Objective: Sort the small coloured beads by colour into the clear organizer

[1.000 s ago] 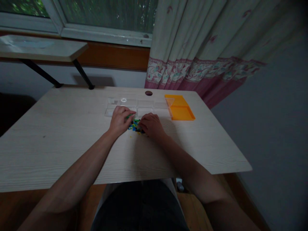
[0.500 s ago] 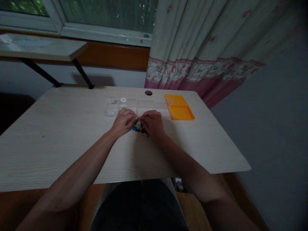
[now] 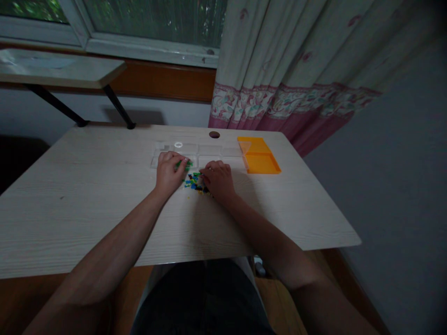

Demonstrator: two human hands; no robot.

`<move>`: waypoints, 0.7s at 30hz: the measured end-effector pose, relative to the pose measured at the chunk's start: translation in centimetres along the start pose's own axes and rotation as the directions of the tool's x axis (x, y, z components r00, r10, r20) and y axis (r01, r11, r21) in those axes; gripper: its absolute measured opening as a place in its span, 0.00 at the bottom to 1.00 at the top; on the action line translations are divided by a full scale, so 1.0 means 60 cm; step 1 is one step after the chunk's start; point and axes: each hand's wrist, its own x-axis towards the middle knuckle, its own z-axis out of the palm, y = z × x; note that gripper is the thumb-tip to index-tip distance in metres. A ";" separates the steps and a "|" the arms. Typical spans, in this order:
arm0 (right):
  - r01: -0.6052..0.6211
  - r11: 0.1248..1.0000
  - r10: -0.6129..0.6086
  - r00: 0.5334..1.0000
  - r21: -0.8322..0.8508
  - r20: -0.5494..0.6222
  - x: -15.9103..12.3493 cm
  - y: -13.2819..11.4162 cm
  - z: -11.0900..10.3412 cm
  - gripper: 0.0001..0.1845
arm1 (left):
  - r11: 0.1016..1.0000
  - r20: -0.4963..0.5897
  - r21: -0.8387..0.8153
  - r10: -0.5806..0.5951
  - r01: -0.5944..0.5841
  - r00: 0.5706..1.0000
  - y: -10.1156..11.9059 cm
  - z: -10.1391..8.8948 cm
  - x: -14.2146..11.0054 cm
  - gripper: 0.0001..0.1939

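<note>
A small pile of mixed building bricks (image 3: 196,183), blue, green, black and yellow, lies on the table. My right hand (image 3: 220,180) reaches over its right side with fingers bent and pressed together; anything between the fingertips is too small to make out. At the front left of a clear compartment box (image 3: 209,150), my left hand (image 3: 168,171) is curled with thumb and fingertips close together. Green bricks (image 3: 188,164) sit in the compartment beside its fingertips. What the left fingers pinch, if anything, cannot be made out.
An orange tray-like lid (image 3: 263,163) lies flat at the box's right end. Behind the box is a round cable hole (image 3: 214,134) in the wooden table (image 3: 104,204). A raised shelf (image 3: 63,70) stands at the back left, and a curtain (image 3: 272,93) hangs behind the table.
My left hand has moved left and away from the pile to the box, uncovering green bricks in a compartment and more of the pile. My right hand has stayed close to the pile.
</note>
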 end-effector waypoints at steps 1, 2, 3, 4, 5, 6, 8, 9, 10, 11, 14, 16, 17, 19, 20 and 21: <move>0.001 1.000 -0.001 1.000 -0.008 0.010 0.000 -0.001 0.001 0.08 | 1.000 0.001 -0.004 -0.003 0.003 1.000 0.000 0.001 0.000 0.13; 0.001 1.000 -0.001 1.000 -0.013 0.019 0.000 -0.002 0.001 0.08 | 1.000 0.003 -0.005 -0.005 0.005 1.000 0.000 0.002 -0.001 0.13; -0.003 1.000 0.003 1.000 -0.014 0.026 0.001 -0.003 0.002 0.08 | 1.000 0.004 -0.006 -0.005 0.005 1.000 -0.001 0.003 -0.001 0.13; -0.011 1.000 0.011 0.999 -0.014 0.030 0.001 -0.003 0.002 0.07 | 1.000 0.002 -0.005 -0.004 0.004 1.000 -0.001 0.004 -0.001 0.13; -0.020 1.000 0.020 0.999 -0.012 0.031 0.002 -0.003 0.001 0.07 | 1.000 -0.001 -0.002 -0.002 0.002 1.000 -0.002 0.004 0.000 0.13; -0.029 1.000 0.029 0.999 -0.007 0.030 0.003 -0.003 0.001 0.07 | 1.000 -0.005 0.001 -0.001 0.001 1.000 -0.002 0.004 0.000 0.13; -0.043 0.999 0.043 0.999 0.008 0.026 0.004 -0.003 0.001 0.06 | 1.000 -0.009 0.004 0.002 -0.002 1.000 -0.002 0.003 0.000 0.13; -0.050 0.999 0.049 0.998 0.019 0.025 0.005 -0.002 0.001 0.06 | 1.000 -0.011 0.002 0.002 -0.002 1.000 -0.003 0.003 0.001 0.13; -0.056 0.998 0.055 0.998 0.031 0.024 0.005 -0.001 0.002 0.05 | 1.000 -0.012 -0.001 0.003 -0.003 1.000 -0.003 0.003 0.001 0.13; -0.064 0.997 0.063 0.998 0.041 0.024 0.006 -0.001 0.003 0.05 | 1.000 -0.013 -0.005 0.004 -0.004 1.000 -0.003 0.003 0.001 0.13; -0.084 0.994 0.082 0.996 0.073 0.022 0.007 0.003 0.005 0.04 | 1.000 -0.024 0.003 0.002 -0.002 1.000 -0.006 0.003 0.001 0.13; -0.102 0.990 0.101 0.995 0.101 0.013 0.007 0.005 0.006 0.04 | 1.000 -0.033 0.022 -0.006 0.007 0.999 -0.010 0.004 0.002 0.13; -0.112 0.986 0.112 0.994 0.122 0.009 0.008 0.006 0.005 0.05 | 0.999 -0.036 0.029 -0.012 0.013 0.999 -0.012 0.004 0.002 0.13; -0.129 0.975 0.131 0.991 0.178 0.001 0.008 0.008 0.004 0.05 | 0.999 -0.040 0.036 -0.023 0.025 0.999 -0.018 0.005 0.003 0.13; -0.136 0.968 0.140 0.990 0.210 -0.003 0.008 0.008 0.003 0.06 | 0.999 -0.042 0.036 -0.026 0.027 0.999 -0.022 0.005 0.003 0.13; -0.140 0.960 0.147 0.989 0.241 -0.009 0.009 0.009 0.002 0.06 | 0.999 -0.044 0.036 -0.025 0.027 0.999 -0.025 0.006 0.003 0.13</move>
